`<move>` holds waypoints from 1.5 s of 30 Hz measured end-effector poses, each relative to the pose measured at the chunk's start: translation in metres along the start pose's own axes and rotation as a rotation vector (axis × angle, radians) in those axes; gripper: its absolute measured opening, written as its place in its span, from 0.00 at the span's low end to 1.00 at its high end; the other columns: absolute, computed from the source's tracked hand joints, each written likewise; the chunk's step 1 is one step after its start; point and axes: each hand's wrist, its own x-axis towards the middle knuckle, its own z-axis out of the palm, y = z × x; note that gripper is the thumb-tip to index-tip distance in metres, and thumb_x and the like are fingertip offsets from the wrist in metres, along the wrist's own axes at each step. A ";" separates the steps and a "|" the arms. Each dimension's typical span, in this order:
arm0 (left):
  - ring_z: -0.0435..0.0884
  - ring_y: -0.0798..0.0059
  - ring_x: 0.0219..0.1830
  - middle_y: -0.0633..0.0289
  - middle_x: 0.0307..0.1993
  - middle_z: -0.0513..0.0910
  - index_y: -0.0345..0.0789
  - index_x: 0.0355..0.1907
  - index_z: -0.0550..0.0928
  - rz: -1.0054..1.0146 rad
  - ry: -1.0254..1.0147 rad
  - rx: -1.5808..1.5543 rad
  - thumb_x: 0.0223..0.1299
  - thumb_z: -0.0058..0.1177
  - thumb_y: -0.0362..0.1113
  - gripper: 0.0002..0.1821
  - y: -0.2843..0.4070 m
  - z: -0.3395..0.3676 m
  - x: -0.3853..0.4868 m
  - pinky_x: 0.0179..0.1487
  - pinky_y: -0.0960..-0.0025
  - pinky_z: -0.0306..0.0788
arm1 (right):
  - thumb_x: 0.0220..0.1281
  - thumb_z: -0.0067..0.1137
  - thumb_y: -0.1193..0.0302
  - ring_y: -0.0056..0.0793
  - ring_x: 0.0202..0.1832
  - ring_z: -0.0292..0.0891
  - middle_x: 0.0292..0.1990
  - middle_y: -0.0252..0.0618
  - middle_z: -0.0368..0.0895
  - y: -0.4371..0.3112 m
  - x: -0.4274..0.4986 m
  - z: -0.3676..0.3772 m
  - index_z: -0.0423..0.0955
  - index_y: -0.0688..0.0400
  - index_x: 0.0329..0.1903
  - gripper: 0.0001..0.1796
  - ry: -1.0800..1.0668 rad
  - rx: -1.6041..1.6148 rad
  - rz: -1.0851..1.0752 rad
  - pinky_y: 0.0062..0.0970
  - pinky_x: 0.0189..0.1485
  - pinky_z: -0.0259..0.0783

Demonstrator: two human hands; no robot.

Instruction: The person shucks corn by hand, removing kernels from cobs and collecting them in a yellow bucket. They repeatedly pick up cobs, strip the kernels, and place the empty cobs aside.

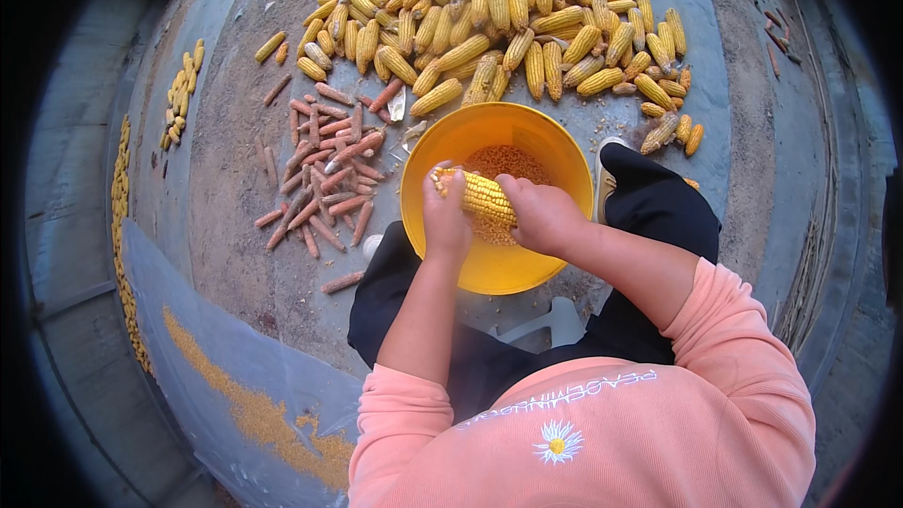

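Observation:
A yellow ear of corn [487, 197] lies held between my two hands, over a yellow plastic bucket [508, 282] that stands between my knees. My left hand [448, 215] grips the ear's left end, where some kernels are off and bare cob shows. My right hand [543, 215] is closed around the other end, hiding its tip. Loose corn kernels [509, 161] cover the bottom of the bucket below the ear.
Beyond the bucket is a large heap of corn ears [487, 14]. Stripped reddish cobs [331, 162] are piled left of the bucket. At lower left, kernels [261, 416] lie on plastic sheeting [176, 289]. More ears [183, 92] lie at far left.

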 end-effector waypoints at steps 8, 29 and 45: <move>0.79 0.66 0.51 0.58 0.48 0.74 0.36 0.59 0.66 0.031 0.010 0.028 0.74 0.43 0.38 0.16 -0.001 -0.002 0.002 0.53 0.65 0.76 | 0.47 0.64 0.73 0.51 0.42 0.79 0.44 0.52 0.78 -0.002 0.000 0.000 0.61 0.58 0.60 0.34 -0.078 -0.028 0.050 0.43 0.44 0.75; 0.80 0.64 0.50 0.59 0.47 0.75 0.38 0.57 0.68 -0.104 0.026 -0.064 0.73 0.45 0.40 0.15 0.004 -0.004 0.003 0.50 0.63 0.77 | 0.46 0.63 0.75 0.48 0.39 0.80 0.41 0.48 0.78 0.000 -0.001 0.000 0.63 0.58 0.59 0.34 -0.023 -0.124 0.016 0.41 0.39 0.76; 0.80 0.68 0.46 0.58 0.46 0.76 0.35 0.61 0.65 -0.010 -0.015 -0.007 0.72 0.45 0.36 0.18 -0.004 -0.008 0.004 0.48 0.66 0.76 | 0.46 0.64 0.73 0.48 0.39 0.80 0.42 0.49 0.78 0.002 0.000 0.005 0.62 0.59 0.62 0.37 -0.031 -0.099 0.030 0.42 0.40 0.76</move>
